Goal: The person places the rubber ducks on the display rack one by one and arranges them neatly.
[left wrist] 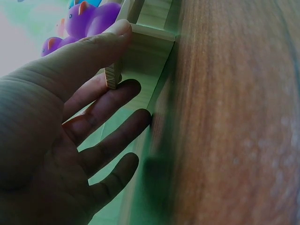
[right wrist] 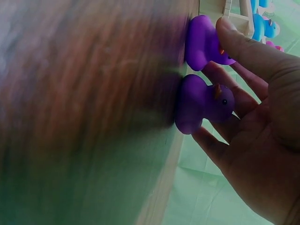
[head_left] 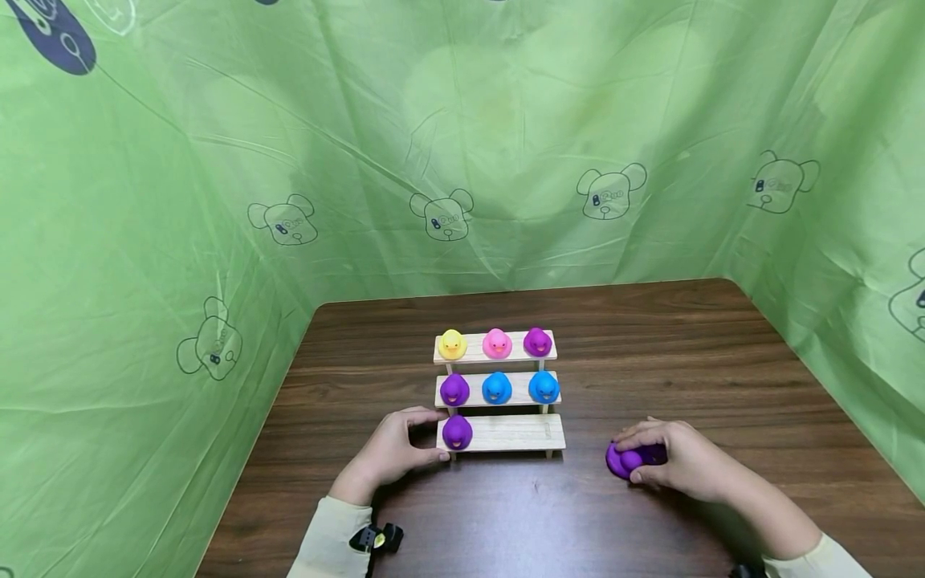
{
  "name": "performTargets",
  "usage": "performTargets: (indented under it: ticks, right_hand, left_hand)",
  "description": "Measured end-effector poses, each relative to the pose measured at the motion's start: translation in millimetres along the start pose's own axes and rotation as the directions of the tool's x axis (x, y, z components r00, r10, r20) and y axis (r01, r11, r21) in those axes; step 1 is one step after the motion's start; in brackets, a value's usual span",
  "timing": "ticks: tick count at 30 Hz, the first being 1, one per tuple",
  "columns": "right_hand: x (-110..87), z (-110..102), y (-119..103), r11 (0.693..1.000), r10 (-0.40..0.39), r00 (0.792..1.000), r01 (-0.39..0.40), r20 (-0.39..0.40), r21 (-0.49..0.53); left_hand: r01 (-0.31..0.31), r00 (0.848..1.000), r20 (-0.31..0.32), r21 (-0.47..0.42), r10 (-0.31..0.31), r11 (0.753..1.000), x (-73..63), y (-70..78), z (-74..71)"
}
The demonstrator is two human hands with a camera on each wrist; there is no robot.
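A three-tier wooden display stand (head_left: 513,435) stands mid-table, and my left hand (head_left: 388,451) holds its left end at the lowest tier. In the left wrist view the thumb lies on the board's edge, with the other fingers spread. One purple rubber duck (head_left: 457,432) sits at the left of that tier. Off to the right of the stand, my right hand (head_left: 679,459) pinches a purple rubber duck (right wrist: 199,42) on the tabletop between thumb and fingers. A second purple duck (right wrist: 192,105) stands beside it, under the palm.
On the middle tier are a purple duck (head_left: 454,390) and two blue ducks (head_left: 496,388). The top tier bears a yellow duck (head_left: 452,344), a pink duck (head_left: 497,343) and a purple duck (head_left: 538,343). Green cloth (head_left: 506,144) surrounds the brown wooden table (head_left: 650,345).
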State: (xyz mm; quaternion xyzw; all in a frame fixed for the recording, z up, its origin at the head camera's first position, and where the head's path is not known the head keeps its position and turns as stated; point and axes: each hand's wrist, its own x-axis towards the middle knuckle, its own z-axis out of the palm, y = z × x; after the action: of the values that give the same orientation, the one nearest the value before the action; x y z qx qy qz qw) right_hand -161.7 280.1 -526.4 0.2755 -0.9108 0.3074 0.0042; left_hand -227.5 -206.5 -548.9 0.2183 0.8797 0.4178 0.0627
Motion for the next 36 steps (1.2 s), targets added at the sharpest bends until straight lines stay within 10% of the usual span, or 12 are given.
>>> performTargets:
  ticks: [36]
  right_hand:
    - [18.3, 7, -27, 1.000, 0.005, 0.987, 0.000, -0.159, 0.026]
  left_hand:
    - [-0.001, 1.000, 0.002, 0.011, 0.001, 1.000, -1.0, 2.1, -0.3]
